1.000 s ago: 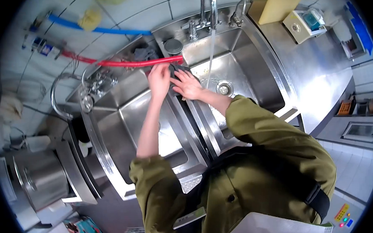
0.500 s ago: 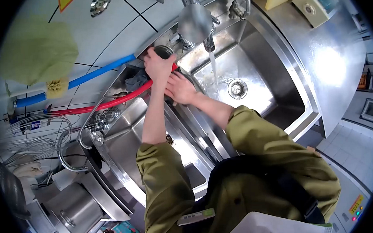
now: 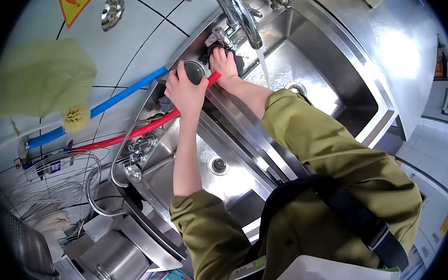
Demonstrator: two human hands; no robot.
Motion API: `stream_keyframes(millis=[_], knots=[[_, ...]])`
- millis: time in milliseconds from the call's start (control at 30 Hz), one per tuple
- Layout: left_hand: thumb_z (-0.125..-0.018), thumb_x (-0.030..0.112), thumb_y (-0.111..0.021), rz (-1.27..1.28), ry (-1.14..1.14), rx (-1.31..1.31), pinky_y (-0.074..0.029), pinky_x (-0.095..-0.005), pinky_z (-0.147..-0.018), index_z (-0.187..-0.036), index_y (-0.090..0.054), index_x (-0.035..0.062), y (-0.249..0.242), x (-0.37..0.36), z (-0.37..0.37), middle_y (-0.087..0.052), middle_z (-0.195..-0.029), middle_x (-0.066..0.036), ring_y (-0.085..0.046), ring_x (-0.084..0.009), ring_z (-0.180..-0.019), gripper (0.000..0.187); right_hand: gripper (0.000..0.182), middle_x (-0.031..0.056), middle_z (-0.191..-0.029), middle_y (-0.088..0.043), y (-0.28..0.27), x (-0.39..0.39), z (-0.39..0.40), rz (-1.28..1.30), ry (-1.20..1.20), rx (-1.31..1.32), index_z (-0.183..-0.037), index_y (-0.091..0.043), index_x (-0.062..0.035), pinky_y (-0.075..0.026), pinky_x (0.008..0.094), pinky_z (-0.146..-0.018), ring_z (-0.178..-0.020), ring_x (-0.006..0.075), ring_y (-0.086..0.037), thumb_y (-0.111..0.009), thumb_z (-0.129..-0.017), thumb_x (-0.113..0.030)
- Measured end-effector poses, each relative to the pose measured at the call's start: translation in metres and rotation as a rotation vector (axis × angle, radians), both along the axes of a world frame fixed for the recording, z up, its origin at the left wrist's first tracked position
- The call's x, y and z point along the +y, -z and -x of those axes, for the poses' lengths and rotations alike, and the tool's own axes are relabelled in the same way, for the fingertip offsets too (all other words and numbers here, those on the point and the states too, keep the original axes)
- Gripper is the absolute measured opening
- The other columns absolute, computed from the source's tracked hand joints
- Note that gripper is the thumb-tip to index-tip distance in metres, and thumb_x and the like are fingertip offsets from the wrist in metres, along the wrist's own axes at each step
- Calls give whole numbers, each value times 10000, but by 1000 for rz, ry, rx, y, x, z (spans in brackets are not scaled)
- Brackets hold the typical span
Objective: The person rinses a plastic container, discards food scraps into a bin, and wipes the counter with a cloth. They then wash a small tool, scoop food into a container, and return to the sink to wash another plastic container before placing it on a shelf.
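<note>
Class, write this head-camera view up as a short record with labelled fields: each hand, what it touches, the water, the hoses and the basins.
Left hand: the left hand has its fingers around the rim of a round, dark-topped object
Right hand: the right hand lies on a dark cloth behind the basins
Water: a stream runs from the tap
Hoses: a red hose passes under the left arm; a blue hose lies farther back
Basins: two steel ones, left and right
</note>
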State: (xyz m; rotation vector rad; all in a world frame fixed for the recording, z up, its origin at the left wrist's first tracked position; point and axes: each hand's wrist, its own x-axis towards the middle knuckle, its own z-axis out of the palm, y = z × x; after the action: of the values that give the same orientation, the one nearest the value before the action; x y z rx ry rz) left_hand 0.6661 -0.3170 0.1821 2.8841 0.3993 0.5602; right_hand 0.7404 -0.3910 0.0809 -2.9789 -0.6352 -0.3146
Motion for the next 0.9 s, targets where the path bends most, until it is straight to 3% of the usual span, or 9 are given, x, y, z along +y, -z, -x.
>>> stream_keyframes(millis=[133, 200, 267, 400, 433, 633, 733, 833, 900], knots=[[-562, 295, -671, -64, 53, 121, -334, -424, -802, -1094, -456, 116, 22, -10, -19, -448, -1059, -150, -441, -314, -960, 601, 266, 114, -916, -483, 20, -37, 26, -298, 197, 42, -962, -540, -54, -374, 368, -727, -880, 254, -444, -422, -760, -179], [-569, 287, -674, -114, 100, 184, -345, -415, -812, -1090, -459, 111, 38, -15, -30, -445, -1062, -159, -441, -313, -963, 591, 223, 162, -983, -500, 3, -87, 42, -293, 242, 638, -949, -506, -22, -423, 403, -713, -837, 313, -528, -417, -768, -116], [-578, 272, -678, -167, 132, 243, -361, -401, -822, -1093, -458, 104, 56, -19, -42, -443, -1063, -167, -441, -312, -964, 585, 206, 164, -890, -557, 60, -122, 45, -674, 372, 677, -945, -494, -23, -450, 398, -668, -716, 299, -563, -395, -800, -130], [-670, 245, -643, -230, 48, 299, -390, -393, -844, -1159, -440, 123, 82, -27, -45, -380, -1193, -173, -370, -324, -1108, 543, 358, 130, -762, -578, 61, -147, 43, -2384, 777, 1533, -844, -513, -39, -474, 371, -585, -628, 260, -556, -451, -826, -391], [-698, 206, -613, -434, 88, 224, -386, -389, -837, -1104, -479, 94, 73, -33, -40, -409, -1165, -163, -402, -317, -1072, 442, 340, 131, -745, -576, 56, -147, 41, -2414, 644, 1603, -826, -521, -32, -474, 365, -580, -617, 254, -556, -476, -816, -369], [-732, 154, -547, -164, 196, -165, -368, -390, -796, -971, -504, 47, 6, -54, -53, -471, -1036, -140, -452, -302, -965, 265, 220, 98, -632, -543, 36, -145, 29, -1865, 362, 1522, -795, -524, 31, -454, 319, -431, -504, 221, -543, -514, -752, -185], [-718, 55, -519, 17, 200, -290, -400, -385, -723, -927, -516, 31, 9, -67, -68, -521, -894, -145, -509, -306, -845, 210, 207, 199, -820, -554, 26, -141, 35, -530, -107, 579, -907, -563, -51, -446, 387, -705, -778, 292, -544, -515, -736, -156], [-748, -11, -478, 327, 365, -255, -434, -323, -703, -902, -557, 33, 35, -86, -68, -570, -845, -108, -556, -241, -780, 179, 290, 221, -883, -543, 2, -154, 27, -962, 32, 659, -980, -536, -40, -408, 377, -770, -873, 347, -516, -564, -705, -130], [-666, -77, -438, 663, 445, 219, -368, -304, -828, -1160, -386, 85, 43, -112, -50, -446, -1114, -106, -446, -201, -1001, 523, 321, 220, -861, -557, -10, -165, 8, -1144, -19, 722, -995, -514, -10, -416, 358, -739, -838, 344, -534, -575, -721, -167]])
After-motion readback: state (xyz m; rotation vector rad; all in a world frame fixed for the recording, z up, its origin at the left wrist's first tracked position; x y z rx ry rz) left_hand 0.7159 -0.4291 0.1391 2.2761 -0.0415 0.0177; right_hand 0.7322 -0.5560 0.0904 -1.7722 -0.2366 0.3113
